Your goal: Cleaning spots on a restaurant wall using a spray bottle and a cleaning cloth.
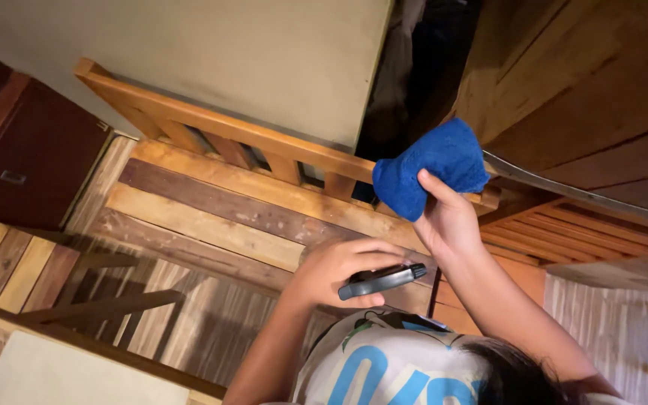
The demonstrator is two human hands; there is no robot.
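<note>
The right hand [444, 217] grips a bunched blue terry cloth [430, 166], pressing it against the orange wooden rail [249, 139] near the rail's end. Just below and beside it, the left hand [339, 270] closes around a dark slim phone [382, 280]. The slatted plank floor [211, 225] lies open to the left; a dark wooden door [586, 90] stands close on the right.
</note>
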